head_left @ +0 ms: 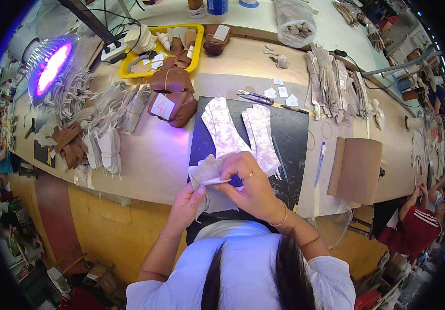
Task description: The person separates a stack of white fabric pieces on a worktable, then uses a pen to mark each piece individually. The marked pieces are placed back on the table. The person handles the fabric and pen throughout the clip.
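My left hand [185, 202] grips the lower edge of a pale grey fabric piece [207, 169] at the table's front edge. My right hand [249, 183] pinches the same piece from the right, with a thin white strip [216, 181] between thumb and fingers. The fabric hangs partly over the black cutting mat [289, 129]. Just beyond my hands, two long pale speckled cut pieces [222, 126] [261, 132] lie side by side on the mat.
Scissors [251, 96] and small white tags lie behind the mat. Brown leather bundles [173, 103], a yellow tray [129, 72], grey piece stacks [111, 129], a purple lamp [49, 67], a pen [319, 163] and a brown board [357, 168] surround it. Another person sits at right [413, 222].
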{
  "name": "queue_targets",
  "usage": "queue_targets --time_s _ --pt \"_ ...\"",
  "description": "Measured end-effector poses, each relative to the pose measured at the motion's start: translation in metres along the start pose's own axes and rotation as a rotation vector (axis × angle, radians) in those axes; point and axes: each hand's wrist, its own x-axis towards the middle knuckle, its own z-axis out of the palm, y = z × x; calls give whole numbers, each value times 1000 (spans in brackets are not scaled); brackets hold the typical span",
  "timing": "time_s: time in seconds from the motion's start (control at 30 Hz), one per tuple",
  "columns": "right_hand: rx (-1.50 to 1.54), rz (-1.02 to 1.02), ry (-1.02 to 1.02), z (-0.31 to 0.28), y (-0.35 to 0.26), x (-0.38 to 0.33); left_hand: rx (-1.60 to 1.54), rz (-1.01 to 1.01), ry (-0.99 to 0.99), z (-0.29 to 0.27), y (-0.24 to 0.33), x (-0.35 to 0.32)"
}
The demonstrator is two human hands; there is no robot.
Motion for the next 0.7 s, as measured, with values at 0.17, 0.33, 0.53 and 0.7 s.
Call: queue_targets --time_s 0.17,0.33,0.53,0.7 --pt "50 241 -110 1 -5 -5 -342 -8 6 15 8 10" --pt "-99 123 -232 -4 5 -15 -419 -2 61 12 -2 13" --pt "695 597 100 -38 -5 -22 -429 -11 79 8 15 24" --pt "95 483 342 -53 59 -6 -437 1 48 12 18 23"
